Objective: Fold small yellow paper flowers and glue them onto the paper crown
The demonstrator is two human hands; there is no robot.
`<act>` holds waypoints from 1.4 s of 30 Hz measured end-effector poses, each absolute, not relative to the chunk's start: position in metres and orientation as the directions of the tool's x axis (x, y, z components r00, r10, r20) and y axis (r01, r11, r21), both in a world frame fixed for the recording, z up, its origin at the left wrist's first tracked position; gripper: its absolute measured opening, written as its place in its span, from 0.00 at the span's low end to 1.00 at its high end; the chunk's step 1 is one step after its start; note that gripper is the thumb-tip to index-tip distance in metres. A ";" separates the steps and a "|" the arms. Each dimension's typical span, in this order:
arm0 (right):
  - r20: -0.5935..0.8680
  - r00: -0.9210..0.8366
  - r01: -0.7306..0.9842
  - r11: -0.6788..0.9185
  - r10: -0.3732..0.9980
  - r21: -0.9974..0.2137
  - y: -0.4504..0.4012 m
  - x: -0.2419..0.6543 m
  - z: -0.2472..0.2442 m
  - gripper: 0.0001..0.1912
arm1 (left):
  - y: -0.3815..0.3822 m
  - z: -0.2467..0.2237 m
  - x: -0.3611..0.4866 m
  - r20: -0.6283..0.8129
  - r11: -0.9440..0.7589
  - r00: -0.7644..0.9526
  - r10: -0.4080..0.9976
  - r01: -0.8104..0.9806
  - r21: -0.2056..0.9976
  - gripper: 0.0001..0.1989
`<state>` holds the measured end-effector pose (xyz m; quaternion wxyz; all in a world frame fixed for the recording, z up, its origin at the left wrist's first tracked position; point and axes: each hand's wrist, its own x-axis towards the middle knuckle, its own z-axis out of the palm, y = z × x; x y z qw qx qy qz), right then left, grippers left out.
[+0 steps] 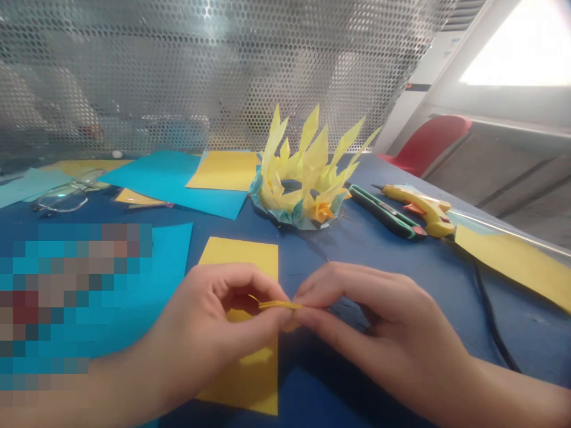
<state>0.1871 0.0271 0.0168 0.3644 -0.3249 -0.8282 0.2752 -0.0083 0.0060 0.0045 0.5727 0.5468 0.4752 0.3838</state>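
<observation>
My left hand (218, 333) and my right hand (379, 321) meet at the fingertips over the blue table (401, 261). Between them they pinch a small folded yellow paper strip (279, 305), held flat and edge-on. Under my left hand lies a yellow paper sheet (243, 261). Farther back stands a paper crown (303, 178) of yellow spikes on a teal base, with a small orange flower at its front.
Blue paper sheets (173, 178) and a yellow sheet (225, 170) lie at the back left, with eyeglasses (66, 193) beside them. A green utility knife (386, 213) and a yellow glue gun (422, 208) lie at right, its black cord (491, 321) trailing forward. A perforated metal screen (200, 71) stands behind.
</observation>
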 end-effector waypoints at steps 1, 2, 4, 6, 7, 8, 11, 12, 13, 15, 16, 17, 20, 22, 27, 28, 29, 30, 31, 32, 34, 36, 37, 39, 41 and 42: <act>0.421 -0.522 0.345 0.635 0.742 -0.691 0.027 0.187 0.017 0.07 | 0.006 0.005 -0.008 -0.123 0.101 0.256 0.959 0.096 0.990 0.05; 0.413 -0.520 0.356 0.630 0.747 -0.691 0.026 0.187 0.017 0.07 | 0.005 0.005 -0.008 -0.117 0.091 0.260 0.958 0.112 0.990 0.05; 0.402 -0.515 0.370 0.619 0.757 -0.693 0.025 0.186 0.017 0.07 | 0.005 0.005 -0.008 -0.090 0.054 0.264 0.960 0.142 0.988 0.05; 0.390 -0.513 0.373 0.608 0.764 -0.701 0.025 0.184 0.018 0.07 | 0.004 0.006 -0.008 -0.050 0.001 0.278 0.959 0.173 0.985 0.07; 0.384 -0.512 0.371 0.601 0.768 -0.708 0.025 0.184 0.018 0.07 | 0.003 0.006 -0.008 -0.029 -0.027 0.289 0.957 0.186 0.982 0.08; 0.378 -0.509 0.371 0.593 0.774 -0.715 0.025 0.183 0.018 0.07 | 0.003 0.007 -0.008 -0.013 -0.049 0.298 0.954 0.200 0.979 0.08; 0.348 -0.506 0.370 0.563 0.789 -0.739 0.026 0.182 0.017 0.06 | 0.002 0.006 -0.008 0.003 -0.075 0.305 0.952 0.227 0.971 0.09; 0.336 -0.499 0.369 0.547 0.799 -0.751 0.026 0.182 0.016 0.05 | 0.003 0.006 -0.008 -0.005 -0.064 0.297 0.955 0.222 0.973 0.09; 0.338 -0.476 0.364 0.532 0.812 -0.765 0.026 0.183 0.015 0.04 | 0.003 0.005 -0.008 -0.018 -0.045 0.290 0.957 0.210 0.977 0.08; 0.392 -0.403 0.342 0.534 0.827 -0.774 0.026 0.184 0.013 0.05 | 0.003 0.004 -0.008 -0.051 0.004 0.274 0.960 0.170 0.985 0.08; 0.443 -0.360 0.334 0.557 0.821 -0.761 0.025 0.185 0.013 0.07 | 0.003 0.004 -0.008 -0.057 0.017 0.268 0.962 0.147 0.989 0.08; 0.489 -0.350 0.339 0.595 0.799 -0.729 0.024 0.186 0.013 0.07 | 0.003 0.004 -0.008 -0.053 0.019 0.266 0.962 0.130 0.991 0.07; 0.533 -0.399 0.376 0.663 0.746 -0.647 0.021 0.187 0.015 0.09 | 0.002 0.006 -0.008 -0.024 0.002 0.284 0.959 0.079 0.997 0.03; 0.519 -0.417 0.381 0.662 0.746 -0.645 0.019 0.187 0.017 0.10 | 0.002 0.007 -0.008 -0.031 0.018 0.300 0.953 0.048 0.999 0.04; 0.508 -0.425 0.351 0.654 0.749 -0.670 0.020 0.186 0.018 0.09 | 0.006 0.006 -0.007 -0.031 0.035 0.292 0.956 -0.009 0.999 0.06; 0.514 -0.429 0.348 0.661 0.743 -0.665 0.020 0.185 0.018 0.09 | 0.006 0.005 -0.007 -0.030 0.038 0.285 0.958 -0.025 0.999 0.04; 0.521 -0.434 0.347 0.670 0.735 -0.656 0.020 0.185 0.018 0.09 | 0.006 0.005 -0.007 -0.031 0.045 0.278 0.960 -0.042 0.998 0.03; 0.531 -0.438 0.346 0.682 0.725 -0.644 0.020 0.185 0.017 0.09 | 0.006 0.004 -0.007 -0.034 0.052 0.275 0.961 -0.059 0.997 0.02; 0.540 -0.444 0.348 0.693 0.715 -0.632 0.021 0.185 0.017 0.09 | 0.006 0.004 -0.007 -0.039 0.062 0.273 0.961 -0.076 0.995 0.02; 0.546 -0.449 0.349 0.701 0.707 -0.622 0.021 0.185 0.017 0.09 | 0.006 0.004 -0.007 -0.045 0.073 0.273 0.961 -0.092 0.993 0.02; 0.544 -0.459 0.354 0.706 0.702 -0.613 0.022 0.184 0.017 0.08 | 0.005 0.004 -0.008 -0.055 0.087 0.278 0.959 -0.106 0.991 0.02; 0.535 -0.469 0.359 0.705 0.703 -0.611 0.023 0.184 0.017 0.08 | 0.004 0.005 -0.008 -0.051 0.086 0.280 0.959 -0.118 0.989 0.02; 0.530 -0.472 0.361 0.703 0.704 -0.612 0.023 0.184 0.017 0.07 | 0.004 0.005 -0.007 -0.047 0.084 0.277 0.960 -0.124 0.989 0.02; 0.528 -0.476 0.360 0.704 0.703 -0.613 0.022 0.184 0.017 0.07 | 0.004 0.005 -0.007 -0.037 0.076 0.270 0.962 -0.136 0.988 0.03; 0.507 -0.490 0.357 0.694 0.709 -0.626 0.021 0.186 0.016 0.06 | 0.005 0.004 -0.006 -0.025 0.064 0.264 0.964 -0.142 0.988 0.04; 0.497 -0.496 0.352 0.688 0.712 -0.634 0.021 0.187 0.016 0.05 | 0.006 0.004 -0.006 -0.016 0.054 0.259 0.966 -0.141 0.988 0.04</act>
